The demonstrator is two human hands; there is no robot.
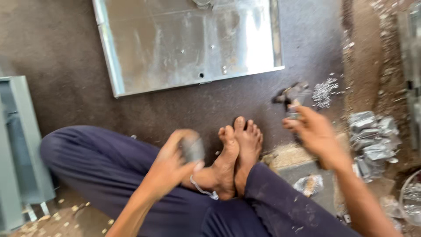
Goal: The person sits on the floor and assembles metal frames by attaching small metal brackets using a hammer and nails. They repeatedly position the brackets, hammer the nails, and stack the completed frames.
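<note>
Near field: the person sits cross-legged on the floor in dark blue trousers [109,175], bare feet [234,153] crossed at centre, a thin anklet [202,189] on one ankle.

Left hand [173,164]: raised just in front of the feet, fingers curled and closed around a small grey metal piece [193,149]; thumb pressed against its lower edge. The piece is blurred; its exact shape cannot be told.

Right hand [315,134]: stretched out to the right of the feet, fingers wrapped around the handle of a hammer-like tool [291,98], whose dark head shows just beyond the fingertips. Motion blur hides the finer details of the grip.

Beside the right forearm: a heap of crumpled clear plastic packets [372,140] holding grey metal parts, lying on the floor. One smaller packet [309,184] lies near the right knee. A clear round container [412,197] is cut off by the right edge.

Beyond the tool: a scatter of small silvery fasteners [324,92] on the dark floor [61,52].

Left edge: a grey-painted metal cabinet part [22,145], standing on the floor, with pale chips [57,217] around its foot.

Far field: a large flat sheet-metal panel [188,44] with folded edges and a few small holes, lying flat on the floor, well apart from both hands.
</note>
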